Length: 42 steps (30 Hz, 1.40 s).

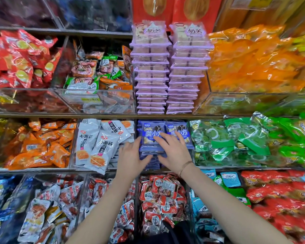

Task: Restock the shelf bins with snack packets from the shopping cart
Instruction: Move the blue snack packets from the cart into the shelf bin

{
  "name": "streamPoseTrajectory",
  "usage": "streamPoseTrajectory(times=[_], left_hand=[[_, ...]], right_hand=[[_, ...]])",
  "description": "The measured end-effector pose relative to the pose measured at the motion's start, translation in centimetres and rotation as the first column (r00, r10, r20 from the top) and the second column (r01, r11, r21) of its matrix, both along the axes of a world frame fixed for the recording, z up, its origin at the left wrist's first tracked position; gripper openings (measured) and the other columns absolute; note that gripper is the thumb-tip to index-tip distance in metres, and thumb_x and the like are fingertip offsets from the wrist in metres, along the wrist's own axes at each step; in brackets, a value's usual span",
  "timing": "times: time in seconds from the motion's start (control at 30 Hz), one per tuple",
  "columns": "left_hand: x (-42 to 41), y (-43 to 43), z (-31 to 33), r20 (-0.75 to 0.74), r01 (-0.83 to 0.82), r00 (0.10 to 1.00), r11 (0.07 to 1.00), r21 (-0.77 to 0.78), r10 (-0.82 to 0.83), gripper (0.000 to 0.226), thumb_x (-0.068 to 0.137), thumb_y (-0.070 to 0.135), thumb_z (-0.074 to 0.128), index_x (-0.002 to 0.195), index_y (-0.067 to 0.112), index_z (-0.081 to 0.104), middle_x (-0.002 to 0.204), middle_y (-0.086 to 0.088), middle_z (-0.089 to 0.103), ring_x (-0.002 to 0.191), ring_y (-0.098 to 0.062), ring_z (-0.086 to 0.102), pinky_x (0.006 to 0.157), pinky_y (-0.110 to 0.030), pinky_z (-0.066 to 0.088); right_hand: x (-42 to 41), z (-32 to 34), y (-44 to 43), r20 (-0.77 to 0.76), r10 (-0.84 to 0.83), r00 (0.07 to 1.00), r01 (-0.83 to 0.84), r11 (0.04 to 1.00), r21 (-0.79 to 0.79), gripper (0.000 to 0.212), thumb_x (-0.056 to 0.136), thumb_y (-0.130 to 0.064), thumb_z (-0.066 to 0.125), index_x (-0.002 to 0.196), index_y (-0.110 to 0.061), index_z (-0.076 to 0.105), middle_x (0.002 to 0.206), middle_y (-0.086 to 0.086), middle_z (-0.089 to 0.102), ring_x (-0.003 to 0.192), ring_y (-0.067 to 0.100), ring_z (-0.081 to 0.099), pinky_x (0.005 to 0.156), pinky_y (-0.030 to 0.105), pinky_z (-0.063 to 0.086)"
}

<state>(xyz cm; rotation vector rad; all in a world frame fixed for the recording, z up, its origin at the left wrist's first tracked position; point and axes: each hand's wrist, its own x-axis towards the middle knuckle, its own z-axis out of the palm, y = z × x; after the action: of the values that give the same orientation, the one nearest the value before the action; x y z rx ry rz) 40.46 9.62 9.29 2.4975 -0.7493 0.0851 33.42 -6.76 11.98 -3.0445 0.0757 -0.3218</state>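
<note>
- Two hands, mine, clasp stacked blue snack packets.
- My left hand curls round the left side.
- My right hand spreads on top, thumb against the front.

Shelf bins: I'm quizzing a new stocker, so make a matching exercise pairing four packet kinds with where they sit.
1. blue packets
2. purple trays
3. green packets
4. white packets

A. bin left of the blue ones
B. shelf above the blue ones
C. between the left hand and right hand
D. bin right of the blue ones

Pairs: 1-C, 2-B, 3-D, 4-A
</note>
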Motion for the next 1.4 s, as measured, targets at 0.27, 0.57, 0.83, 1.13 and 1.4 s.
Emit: streamPoseTrajectory(times=[0.27,0.57,0.83,1.13,1.4], left_hand=[[2.2,-0.9,0.7,0.063,-0.042,0.998,0.978,0.206,0.03,0.084,0.07,0.048,0.076,0.139,0.018,0.039,0.131,0.0,0.055,0.122,-0.024,0.045,0.096,-0.04,0.032],[2.5,0.2,0.7,0.077,0.055,0.995,0.994,0.097,-0.063,0.119,0.057,0.052,0.084,0.152,0.019,0.02,0.151,-0.006,0.035,0.134,-0.027,0.036,0.103,-0.048,0.035],[1.5,-0.4,1.7,0.319,0.225,0.906,0.954,0.196,-0.279,0.072,0.077,0.054,0.071,0.137,0.021,0.051,0.148,-0.008,0.044,0.135,-0.029,0.043,0.105,-0.056,0.035],[1.6,-1.9,3.4,0.264,0.152,0.939,0.953,0.262,-0.222,0.051,0.075,0.039,0.078,0.118,0.014,0.064,0.132,-0.012,0.058,0.122,-0.034,0.054,0.101,-0.051,0.043],[0.8,-2.0,3.8,0.219,0.173,0.945,0.94,0.294,-0.243,0.073,0.071,0.045,0.078,0.133,0.015,0.053,0.14,-0.008,0.05,0.132,-0.029,0.045,0.11,-0.054,0.029]], right_hand=[[2.8,0.7,-0.4,-0.096,-0.02,0.995,0.016,0.999,-0.047,0.067,0.085,-0.042,0.061,0.143,-0.028,0.03,0.152,0.0,0.026,0.138,0.023,0.025,0.116,0.046,0.004],[1.9,-0.5,-0.6,-0.111,0.039,0.993,-0.041,0.999,-0.013,0.089,0.078,-0.054,0.063,0.148,-0.031,0.013,0.157,-0.002,0.013,0.144,0.02,0.014,0.116,0.041,-0.003],[-0.4,-0.5,-4.4,-0.161,-0.096,0.982,0.095,0.995,-0.013,0.085,0.074,-0.042,0.072,0.143,-0.027,0.024,0.153,-0.001,0.02,0.141,0.018,0.019,0.117,0.035,0.004],[1.4,-0.6,-4.4,-0.145,-0.166,0.975,0.169,0.986,0.012,0.066,0.082,-0.023,0.066,0.139,-0.019,0.033,0.146,0.004,0.032,0.133,0.023,0.031,0.111,0.036,0.027],[0.2,-0.4,-4.7,-0.19,-0.111,0.975,0.126,0.99,0.067,0.079,0.073,-0.037,0.071,0.14,-0.023,0.03,0.149,0.003,0.026,0.137,0.022,0.025,0.113,0.037,0.023]])
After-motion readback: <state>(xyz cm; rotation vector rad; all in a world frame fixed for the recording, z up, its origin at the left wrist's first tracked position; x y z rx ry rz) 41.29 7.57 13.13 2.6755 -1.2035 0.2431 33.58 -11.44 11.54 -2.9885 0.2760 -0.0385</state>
